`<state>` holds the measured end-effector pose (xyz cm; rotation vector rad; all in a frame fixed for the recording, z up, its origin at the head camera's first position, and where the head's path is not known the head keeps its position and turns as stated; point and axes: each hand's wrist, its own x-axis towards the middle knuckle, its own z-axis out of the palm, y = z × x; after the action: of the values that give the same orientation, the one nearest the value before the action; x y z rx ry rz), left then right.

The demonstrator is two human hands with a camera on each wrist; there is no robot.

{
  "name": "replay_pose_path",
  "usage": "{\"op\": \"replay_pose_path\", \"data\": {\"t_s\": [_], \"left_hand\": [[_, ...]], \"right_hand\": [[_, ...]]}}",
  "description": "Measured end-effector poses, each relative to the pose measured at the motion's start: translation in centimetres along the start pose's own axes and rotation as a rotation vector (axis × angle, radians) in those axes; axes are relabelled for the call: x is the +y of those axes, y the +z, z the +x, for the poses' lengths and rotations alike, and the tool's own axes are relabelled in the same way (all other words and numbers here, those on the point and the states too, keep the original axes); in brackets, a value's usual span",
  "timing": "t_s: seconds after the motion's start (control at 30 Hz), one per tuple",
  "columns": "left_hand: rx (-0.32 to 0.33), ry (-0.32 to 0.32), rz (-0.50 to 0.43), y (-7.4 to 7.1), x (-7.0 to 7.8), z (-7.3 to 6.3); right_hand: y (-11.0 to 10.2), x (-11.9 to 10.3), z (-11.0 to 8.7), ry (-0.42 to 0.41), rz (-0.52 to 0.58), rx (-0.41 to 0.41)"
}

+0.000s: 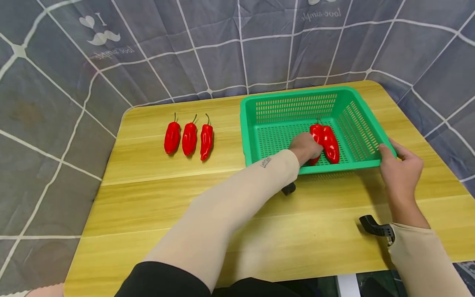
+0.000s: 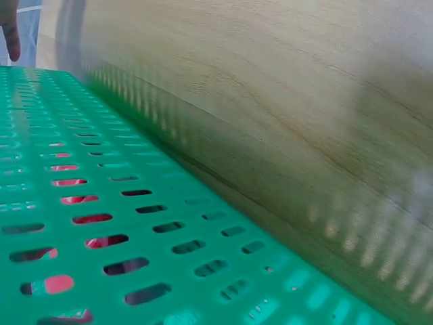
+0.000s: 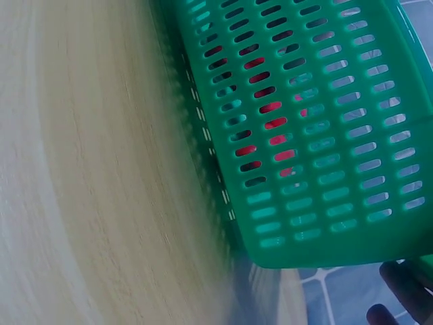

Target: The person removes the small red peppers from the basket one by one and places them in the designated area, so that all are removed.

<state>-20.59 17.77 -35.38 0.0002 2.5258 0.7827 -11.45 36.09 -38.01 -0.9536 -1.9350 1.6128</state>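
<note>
A green plastic basket with slotted walls stands at the right half of the table. Inside it lie two long red peppers side by side, the right pepper in plain sight. My left hand reaches over the front rim and grips the left pepper, covering its middle; most of the fingers are hidden. At the front right corner my right hand holds the basket's rim, thumb on top. Its fingers show beside the basket wall in the right wrist view. Red shows through the slots in both wrist views.
Three red peppers lie in a row on the wooden table, left of the basket, stems pointing away. A grey curtain with white lines hangs behind the table and along both sides. Black straps with mounts sit at the wrists.
</note>
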Motion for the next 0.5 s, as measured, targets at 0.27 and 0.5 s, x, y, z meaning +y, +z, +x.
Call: {"op": "replay_pose_path", "data": {"t_s": [0.27,0.5], "left_hand": [[0.089,0.075,-0.148,-0.5,-0.6,0.2],[0.163,0.201,-0.298,-1.2,-1.1,-0.6]], "right_hand": [[0.1,-0.4,-0.1,0.011,0.020,0.000],[0.0,-0.3,0.0,0.012,0.046,-0.008]]}}
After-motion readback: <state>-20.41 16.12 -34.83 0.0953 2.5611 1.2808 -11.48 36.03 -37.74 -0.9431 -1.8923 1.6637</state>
